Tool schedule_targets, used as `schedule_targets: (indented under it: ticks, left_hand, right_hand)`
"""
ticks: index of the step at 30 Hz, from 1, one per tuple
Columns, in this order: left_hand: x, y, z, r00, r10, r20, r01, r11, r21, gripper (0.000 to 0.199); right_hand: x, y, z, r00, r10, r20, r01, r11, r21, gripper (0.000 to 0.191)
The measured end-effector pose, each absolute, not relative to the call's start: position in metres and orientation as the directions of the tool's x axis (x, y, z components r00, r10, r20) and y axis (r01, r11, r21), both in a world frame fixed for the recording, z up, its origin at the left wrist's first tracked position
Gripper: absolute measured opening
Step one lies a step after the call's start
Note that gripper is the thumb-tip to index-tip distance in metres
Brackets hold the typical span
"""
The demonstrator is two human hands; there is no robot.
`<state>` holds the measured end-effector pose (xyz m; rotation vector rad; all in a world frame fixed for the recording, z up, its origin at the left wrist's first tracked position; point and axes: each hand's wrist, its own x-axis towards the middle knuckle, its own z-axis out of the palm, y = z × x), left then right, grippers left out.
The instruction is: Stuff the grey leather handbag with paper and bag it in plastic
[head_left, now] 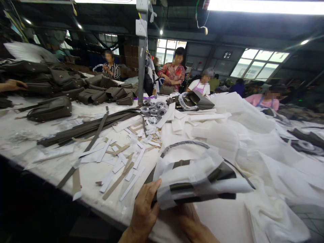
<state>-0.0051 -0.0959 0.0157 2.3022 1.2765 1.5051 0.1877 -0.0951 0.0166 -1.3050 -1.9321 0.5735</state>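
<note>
A dark handbag (215, 173), partly covered with white wrapping sheet (187, 175), is tilted just above the near part of the table. Its arched handle (184, 143) is wrapped in clear film. At the bag's left end, my left hand (145, 204) is closed on the edge, with the thumb below and the fingers in front. My right hand (188, 219) is underneath the bag, blurred, and the bag hides its fingers. Strips of white and brown paper (124, 168) lie scattered to the left of my left hand.
Dark straps (93, 125) lie across the white table (101, 199). Dark bags (50, 109) are piled at the left, near another person's hand (14, 85). White sheets (253, 145) heap up at the right. A grey post (141, 67) stands behind; several people work beyond.
</note>
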Motion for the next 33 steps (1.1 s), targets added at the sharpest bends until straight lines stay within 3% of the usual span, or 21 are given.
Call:
schedule_targets:
  ticks: [4, 7, 9, 11, 13, 15, 17, 19, 21, 22, 24, 26, 33]
  left_hand:
    - [0.011, -0.098, 0.017, 0.267, 0.593, 0.760, 0.634, -0.702, 0.324, 0.052]
    - [0.018, -0.100, 0.017, 0.373, 0.516, 0.771, 0.643, -0.743, 0.186, 0.042]
    - [0.019, -0.102, 0.016, 0.414, 0.501, 0.760, 0.641, -0.753, 0.148, 0.038]
    - [0.019, -0.103, 0.015, 0.436, 0.507, 0.743, 0.643, -0.754, 0.137, 0.037]
    - [0.017, -0.105, 0.014, 0.462, 0.502, 0.732, 0.643, -0.757, 0.114, 0.037]
    - [0.016, -0.105, 0.013, 0.498, 0.486, 0.718, 0.634, -0.769, 0.081, 0.037]
    - [0.015, -0.105, 0.014, 0.522, 0.476, 0.708, 0.626, -0.777, 0.061, 0.037]
    - [0.015, -0.105, 0.015, 0.524, 0.476, 0.707, 0.629, -0.776, 0.056, 0.036]
    - [0.015, -0.105, 0.016, 0.514, 0.460, 0.724, 0.631, -0.774, 0.044, 0.035]
    - [0.016, -0.105, 0.016, 0.508, 0.448, 0.735, 0.632, -0.775, 0.036, 0.034]
    - [0.017, -0.104, 0.016, 0.498, 0.429, 0.754, 0.634, -0.773, 0.020, 0.033]
    - [0.018, -0.103, 0.015, 0.496, 0.420, 0.760, 0.636, -0.772, 0.012, 0.033]
    - [0.020, -0.101, 0.011, 0.444, 0.396, 0.804, 0.650, -0.760, 0.016, 0.035]
  right_hand:
    - [0.166, -0.136, 0.017, -0.211, 0.977, -0.028, 0.521, 0.088, -0.849, 0.038]
    - [0.162, -0.155, 0.019, -0.214, 0.950, -0.226, 0.290, -0.159, -0.944, 0.044]
    - [0.171, -0.166, 0.023, -0.306, 0.896, -0.323, 0.160, -0.286, -0.945, 0.051]
    - [0.187, -0.178, 0.036, -0.434, 0.807, -0.401, 0.207, -0.344, -0.916, 0.049]
    - [0.207, -0.185, 0.060, -0.442, 0.767, -0.465, 0.394, -0.299, -0.869, 0.037]
    - [0.225, -0.181, 0.091, -0.330, 0.830, -0.449, 0.546, -0.220, -0.808, 0.027]
    - [0.239, -0.162, 0.121, -0.206, 0.938, -0.280, 0.627, -0.093, -0.774, 0.025]
    - [0.248, -0.129, 0.139, -0.168, 0.986, 0.011, 0.725, 0.131, -0.676, 0.020]
    - [0.253, -0.088, 0.142, -0.231, 0.954, 0.193, 0.835, 0.296, -0.464, 0.018]
    - [0.254, -0.066, 0.138, -0.292, 0.932, 0.212, 0.871, 0.351, -0.344, 0.027]
    - [0.253, -0.027, 0.124, -0.409, 0.895, 0.179, 0.886, 0.436, -0.157, 0.045]
    - [0.252, 0.006, 0.108, -0.494, 0.860, 0.125, 0.859, 0.505, -0.082, 0.049]
    - [0.260, 0.063, 0.085, -0.695, 0.713, -0.090, 0.719, 0.688, -0.098, 0.037]
